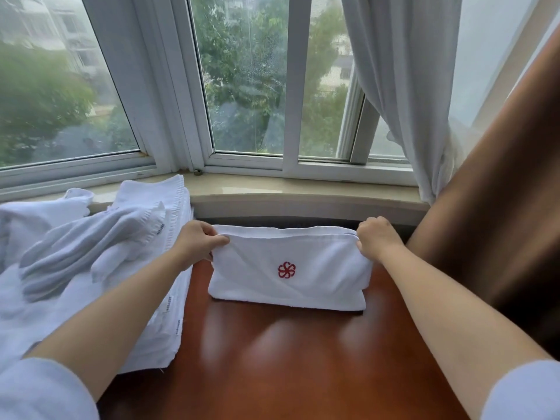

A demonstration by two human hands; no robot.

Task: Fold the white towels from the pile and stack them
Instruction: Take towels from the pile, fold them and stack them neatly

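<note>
While the loose pile of white towels lies left of the folded towel, the left hand pinches its upper left corner and the right hand pinches the upper right one. The towel's lower edge rests on the brown surface. I judge one fold is in progress; next, lower it flat and start the stack.

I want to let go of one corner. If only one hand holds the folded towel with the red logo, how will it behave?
The folded towel would likely droop: it already sags between the left hand and right hand. Its layers could fall open, since only the pinches keep them together. It looks light, thin terry, so one hand should carry it.
</note>
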